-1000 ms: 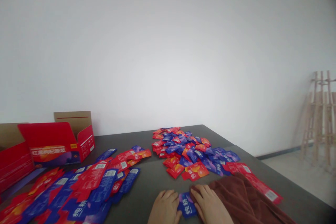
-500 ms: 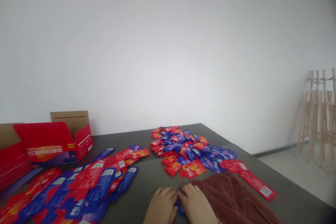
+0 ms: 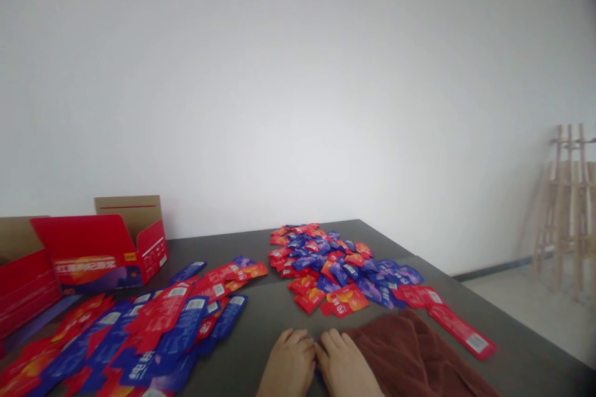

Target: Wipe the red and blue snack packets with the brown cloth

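**Hands closed together, blue sachet point(image 3: 318, 376) nearly covered**

Since the earlier frames, the left hand point(image 3: 288, 363) and right hand point(image 3: 345, 367) have come inward and now touch at the fingertips, low in the head view. The sachet has shrunk to a thin blue sliver at the seam under their inner edges. Its long axis can't be read from that sliver. It sits about midway between the hands, so neither is clearly nearer.

Both hands are palm down with fingers together, not spread. They cover the sachet, but I can't tell whether either has hold of it.

A brown microfibre towel point(image 3: 410, 347) lies just beside the right hand on the dark table point(image 3: 261, 298). Ahead is a heap of red and blue sachets point(image 3: 321, 267). Left is a spread of long red and blue sachet strips point(image 3: 153, 329), with open red cartons point(image 3: 100, 254) beyond. Right of the towel lies a red sachet strip point(image 3: 459, 329).
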Available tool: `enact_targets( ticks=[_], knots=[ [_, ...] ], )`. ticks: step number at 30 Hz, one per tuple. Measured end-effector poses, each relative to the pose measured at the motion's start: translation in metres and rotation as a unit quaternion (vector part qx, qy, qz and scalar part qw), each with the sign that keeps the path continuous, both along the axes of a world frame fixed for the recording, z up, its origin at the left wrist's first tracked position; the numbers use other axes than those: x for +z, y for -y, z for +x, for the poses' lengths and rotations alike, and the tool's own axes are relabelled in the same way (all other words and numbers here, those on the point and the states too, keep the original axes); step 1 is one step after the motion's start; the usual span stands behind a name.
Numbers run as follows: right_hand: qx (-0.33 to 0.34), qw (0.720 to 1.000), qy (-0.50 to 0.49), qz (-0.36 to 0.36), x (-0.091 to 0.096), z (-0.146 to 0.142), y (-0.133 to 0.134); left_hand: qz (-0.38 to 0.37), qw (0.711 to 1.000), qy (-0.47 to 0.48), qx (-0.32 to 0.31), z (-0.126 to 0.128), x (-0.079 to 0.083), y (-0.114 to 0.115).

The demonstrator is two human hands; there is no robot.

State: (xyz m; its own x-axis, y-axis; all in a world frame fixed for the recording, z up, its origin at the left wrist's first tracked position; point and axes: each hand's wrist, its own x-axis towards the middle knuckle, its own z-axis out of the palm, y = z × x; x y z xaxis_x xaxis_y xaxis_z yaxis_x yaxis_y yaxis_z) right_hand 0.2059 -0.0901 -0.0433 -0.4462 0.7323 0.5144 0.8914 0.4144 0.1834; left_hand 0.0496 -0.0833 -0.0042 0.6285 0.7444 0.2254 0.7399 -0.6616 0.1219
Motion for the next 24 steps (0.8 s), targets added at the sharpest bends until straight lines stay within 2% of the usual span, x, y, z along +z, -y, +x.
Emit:
enact_targets(
  ticks=[2,5,7,11,13,16,19,21,24],
  knots=[
    [-0.005,0.999,-0.012,-0.039,0.016,0.0,-0.009,-0.002,1.0,-0.004,0.003,-0.001,0.001,0.001],
    [-0.001,0.997,-0.046,-0.067,0.03,0.018,-0.016,-0.004,1.0,-0.02,0.004,-0.001,0.003,0.003],
    [-0.012,0.996,-0.063,-0.058,0.03,0.035,-0.016,-0.004,1.0,-0.023,0.001,0.0,0.005,0.003],
    [-0.033,0.998,-0.048,0.003,0.016,0.058,-0.004,-0.021,1.0,-0.011,0.009,0.003,0.006,0.004],
    [-0.024,0.999,-0.031,0.026,0.008,0.053,0.002,-0.027,1.0,-0.003,0.013,0.004,0.006,0.004],
    [0.016,0.998,-0.019,0.052,0.0,0.03,0.007,-0.027,1.0,0.007,0.013,0.001,0.005,0.005],
    [0.057,0.996,-0.027,0.069,-0.001,0.009,0.008,-0.038,0.999,0.02,0.01,-0.005,0.005,0.006],
    [0.081,0.995,-0.048,0.033,0.006,0.009,0.011,-0.047,0.998,0.027,0.011,-0.01,0.007,0.006],
    [0.108,0.988,-0.091,-0.063,0.022,0.028,0.017,-0.069,0.997,0.02,0.011,-0.014,0.011,0.007]
  ],
)
